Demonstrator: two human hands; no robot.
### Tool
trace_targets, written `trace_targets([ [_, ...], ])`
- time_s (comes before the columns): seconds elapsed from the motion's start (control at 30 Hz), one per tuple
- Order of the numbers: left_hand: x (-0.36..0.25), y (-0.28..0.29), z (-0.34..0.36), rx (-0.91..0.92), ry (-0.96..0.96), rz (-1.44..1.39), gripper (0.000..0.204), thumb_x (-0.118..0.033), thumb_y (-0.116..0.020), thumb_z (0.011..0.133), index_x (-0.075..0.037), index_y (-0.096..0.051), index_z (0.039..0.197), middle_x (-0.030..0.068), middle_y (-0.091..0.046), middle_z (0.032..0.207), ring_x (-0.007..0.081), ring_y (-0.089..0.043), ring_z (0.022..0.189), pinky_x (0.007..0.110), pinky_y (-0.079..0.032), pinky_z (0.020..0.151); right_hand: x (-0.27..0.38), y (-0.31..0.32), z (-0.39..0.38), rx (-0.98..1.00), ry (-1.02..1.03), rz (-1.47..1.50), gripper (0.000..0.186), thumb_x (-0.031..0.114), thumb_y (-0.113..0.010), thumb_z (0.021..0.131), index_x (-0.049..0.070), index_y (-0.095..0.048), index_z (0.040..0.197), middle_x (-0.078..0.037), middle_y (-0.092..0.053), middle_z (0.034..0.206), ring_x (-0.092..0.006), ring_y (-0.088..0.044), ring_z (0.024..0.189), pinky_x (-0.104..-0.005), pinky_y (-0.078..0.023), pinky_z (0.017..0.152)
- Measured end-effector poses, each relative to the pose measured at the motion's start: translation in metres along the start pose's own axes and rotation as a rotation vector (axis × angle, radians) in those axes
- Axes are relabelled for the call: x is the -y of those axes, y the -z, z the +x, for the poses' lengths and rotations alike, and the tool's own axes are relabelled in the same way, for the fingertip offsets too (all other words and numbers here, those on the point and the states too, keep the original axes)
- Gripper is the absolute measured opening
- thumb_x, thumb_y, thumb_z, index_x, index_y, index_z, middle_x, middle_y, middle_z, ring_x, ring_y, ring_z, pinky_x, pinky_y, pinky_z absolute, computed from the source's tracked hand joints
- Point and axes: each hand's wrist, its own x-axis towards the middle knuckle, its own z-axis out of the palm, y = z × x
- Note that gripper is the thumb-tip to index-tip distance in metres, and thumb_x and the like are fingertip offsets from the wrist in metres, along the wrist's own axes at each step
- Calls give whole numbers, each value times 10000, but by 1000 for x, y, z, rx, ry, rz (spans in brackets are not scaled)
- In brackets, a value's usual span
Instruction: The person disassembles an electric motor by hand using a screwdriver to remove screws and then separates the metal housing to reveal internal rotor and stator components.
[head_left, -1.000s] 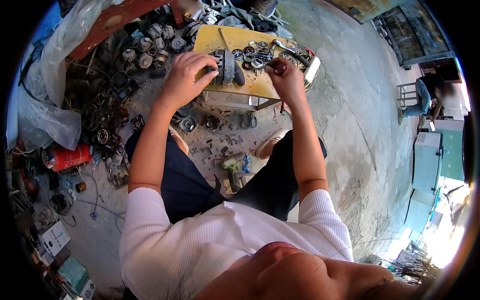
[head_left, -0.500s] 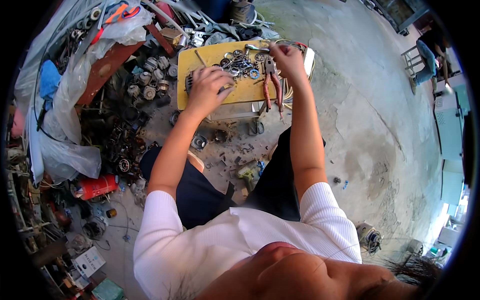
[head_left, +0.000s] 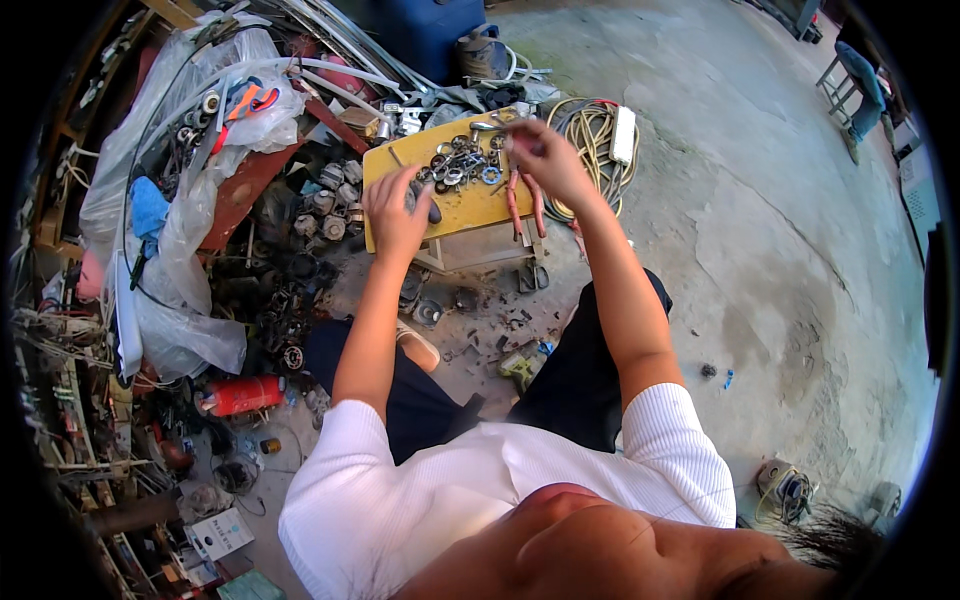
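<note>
My left hand [head_left: 396, 212] is curled over a dark rounded part [head_left: 432, 212] at the near left of a small yellow table [head_left: 466, 212]. Most of that part is hidden under the fingers. My right hand [head_left: 548, 160] hovers over the table's right side with bent, slightly smeared fingers; whether anything is in them I cannot tell. Just beyond its fingertips a shiny ratchet wrench [head_left: 486, 127] lies on the table. Pliers with red handles [head_left: 513, 205] lie below that hand, their jaws partly covered. Between my hands are a blue ring [head_left: 491, 175] and a heap of small metal rings and parts [head_left: 455, 163].
Coiled cable [head_left: 588, 140] and a white power strip [head_left: 623, 135] lie right of the table. Scrap motor parts [head_left: 322, 215] and plastic sheeting [head_left: 185, 250] crowd the left. A red cylinder [head_left: 243, 396] lies nearby. Between my legs sits a greenish tool [head_left: 520, 368].
My view has shifted, showing more of the left clutter. My right hand has come slightly nearer me, away from the ratchet wrench, which stays on the table. The left hand stays at the dark part.
</note>
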Motion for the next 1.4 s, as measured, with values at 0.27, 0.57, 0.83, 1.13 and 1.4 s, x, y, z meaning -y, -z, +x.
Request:
trace_targets([
  [0.27, 10, 59, -115, -7, 425, -96, 264, -143, -663, 847, -45, -641, 1092, 129, -640, 1096, 324, -573, 1058, 415, -419, 948, -29, -21, -35, 158, 162, -702, 388, 243, -694, 767, 150, -586, 1128, -158, -520, 1077, -345, -543, 1032, -454, -461, 830],
  [0.57, -11, 73, -122, 7, 463, -142, 272, -158, -654, 865, -44, -643, 1112, 130, -630, 1139, 315, -586, 1082, 398, -447, 939, -33, -23, -58, 233, 175, -848, 593, 405, -750, 732, 100, -569, 1206, -189, -514, 1220, -362, -532, 1091, -463, -461, 894],
  [0.83, -11, 74, -129, 29, 446, -141, 256, -167, -670, 850, -67, -652, 1085, 122, -641, 1105, 322, -589, 1061, 410, -452, 923, -54, -37, -43, 132, 121, -755, 291, 175, -632, 779, 62, -612, 1047, -203, -576, 1004, -380, -580, 931, -443, -500, 813],
  [1.13, -20, 75, -119, 140, 519, -247, 356, -191, -671, 869, -70, -613, 1198, 108, -652, 1094, 260, -612, 1046, 377, -471, 888, -51, -47, -36, -109, 147, -756, 358, 249, -672, 761, 67, -613, 1064, -202, -557, 1008, -390, -604, 871, -463, -520, 743],
  [1.4, 0, 67, -132, 187, 611, -312, 378, -203, -663, 882, -71, -595, 1229, 90, -685, 1006, 235, -647, 962, 363, -488, 840, -17, -40, -48, 52, -69, -777, 545, 447, -731, 742, 122, -593, 1158, -160, -578, 1033, -344, -625, 930, -430, -532, 751],
])
